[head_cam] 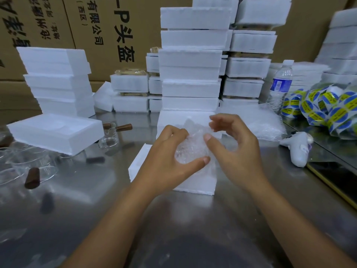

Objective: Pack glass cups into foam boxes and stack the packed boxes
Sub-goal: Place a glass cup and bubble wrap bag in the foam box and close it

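My left hand (170, 161) grips a glass cup wrapped in bubble wrap (190, 147), thumb below and fingers curled over its top. My right hand (233, 149) is beside it, thumb touching the wrap, fingers curved and lifted off. Both hover over an open white foam box (195, 182) on the metal table. Bare glass cups with brown wooden handles (111, 136) lie at the left. A tall stack of closed foam boxes (191, 64) stands right behind my hands.
An open foam box (56, 132) rests at the left, with a foam stack (58, 82) behind it. Bubble wrap sheets (260, 120), a water bottle (280, 86), rolls of yellow-blue stickers (324, 107), a white tool (297, 147) and a dark tray (336, 180) fill the right side. Cardboard cartons form the back.
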### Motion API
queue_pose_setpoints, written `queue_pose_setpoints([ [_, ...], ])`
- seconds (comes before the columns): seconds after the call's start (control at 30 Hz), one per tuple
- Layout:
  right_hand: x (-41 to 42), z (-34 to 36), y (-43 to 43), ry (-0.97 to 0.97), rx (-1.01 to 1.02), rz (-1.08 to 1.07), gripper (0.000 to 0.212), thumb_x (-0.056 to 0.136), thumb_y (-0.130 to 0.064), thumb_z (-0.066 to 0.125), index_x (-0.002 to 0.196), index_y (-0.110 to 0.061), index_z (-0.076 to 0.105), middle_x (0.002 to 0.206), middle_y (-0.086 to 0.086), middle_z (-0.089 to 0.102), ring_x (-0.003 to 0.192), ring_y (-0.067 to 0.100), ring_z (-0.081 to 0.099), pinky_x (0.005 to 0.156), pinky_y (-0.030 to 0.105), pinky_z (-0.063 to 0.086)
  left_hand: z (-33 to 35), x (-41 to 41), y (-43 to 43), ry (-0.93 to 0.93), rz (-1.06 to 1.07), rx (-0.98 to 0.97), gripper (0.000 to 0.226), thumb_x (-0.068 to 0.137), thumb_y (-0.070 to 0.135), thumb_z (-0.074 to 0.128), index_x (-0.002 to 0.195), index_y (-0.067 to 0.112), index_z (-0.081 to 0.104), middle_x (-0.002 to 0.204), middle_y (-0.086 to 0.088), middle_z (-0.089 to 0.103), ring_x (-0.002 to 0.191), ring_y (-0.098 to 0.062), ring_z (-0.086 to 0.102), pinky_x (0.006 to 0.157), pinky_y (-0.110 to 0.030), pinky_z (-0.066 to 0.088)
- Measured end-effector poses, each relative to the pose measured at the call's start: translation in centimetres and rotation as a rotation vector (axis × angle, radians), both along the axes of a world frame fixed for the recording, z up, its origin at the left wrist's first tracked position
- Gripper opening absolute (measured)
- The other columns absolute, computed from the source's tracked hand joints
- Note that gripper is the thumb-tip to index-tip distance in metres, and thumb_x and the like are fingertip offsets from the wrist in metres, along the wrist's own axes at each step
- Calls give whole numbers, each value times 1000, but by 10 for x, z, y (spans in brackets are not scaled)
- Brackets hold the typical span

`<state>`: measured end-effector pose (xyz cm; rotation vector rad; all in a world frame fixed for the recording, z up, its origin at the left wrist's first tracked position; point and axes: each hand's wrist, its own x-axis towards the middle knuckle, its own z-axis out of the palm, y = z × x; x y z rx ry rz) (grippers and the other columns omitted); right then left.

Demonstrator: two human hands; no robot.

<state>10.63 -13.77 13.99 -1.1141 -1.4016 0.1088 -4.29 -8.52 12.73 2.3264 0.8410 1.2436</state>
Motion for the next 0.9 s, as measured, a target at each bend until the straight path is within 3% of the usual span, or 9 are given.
queue_pose_setpoints([
  [0.1,-5,-1,0,-145,39,-21,15,88,-16,58,88,-29,65,90,-19,64,90,-1,60,71,6,42,0,1,-1,-12,-2,-9,38,66,58,67,90,48,39,99,22,46,94,8,48,71,-3,35],
  [0.2,-9,-3,1,-95,1,4,21,90,-30,48,80,-38,63,79,-26,64,92,-3,57,75,8,42,2,0,-1,-64,1,-63,59,63,58,71,102,58,27,111,27,44,102,3,50,77,-9,42],
  [0.27,-10,-6,2,-90,-79,35,29,91,-40,41,77,-34,66,86,-36,61,99,-9,51,82,8,39,3,0,-2,-75,-2,-48,65,63,56,72,104,62,22,113,28,43,102,0,53,78,-12,44],
  [0.37,-6,-12,5,-261,-136,30,57,90,-54,28,66,-15,62,74,-13,61,101,-10,43,88,23,38,1,1,-3,-54,-37,18,66,67,50,71,115,50,27,116,23,44,107,8,46,80,-2,36],
  [0.5,-5,-11,7,-311,-117,27,50,90,-65,22,59,-32,44,72,-20,52,89,-3,44,79,23,35,0,2,-3,2,-52,45,60,70,48,68,118,41,33,118,16,45,108,12,41,81,1,32],
  [0.6,-3,-10,7,-160,24,58,35,95,-51,31,88,-35,61,94,-16,56,96,-1,54,81,13,40,2,2,-3,-57,-51,6,54,73,46,69,117,39,39,119,17,46,109,13,42,83,2,29],
  [0.7,4,-6,8,-98,93,3,27,95,-38,38,111,-29,58,111,-5,55,102,-9,52,84,6,38,7,-2,0,-169,-52,-100,48,78,39,74,113,43,42,117,24,47,109,14,43,85,0,33],
  [0.8,11,-4,10,14,-13,-3,16,91,-34,51,106,-35,57,106,-9,60,97,-8,54,86,6,37,13,-13,4,-289,-96,-263,48,69,47,68,111,44,46,112,31,49,99,20,49,77,-2,41],
  [0.9,11,-6,14,71,-131,83,19,90,-20,61,96,-38,61,93,-8,64,89,5,61,88,22,46,13,-28,13,-316,-131,-350,55,66,50,68,117,48,48,112,39,51,98,26,48,75,-4,43],
])
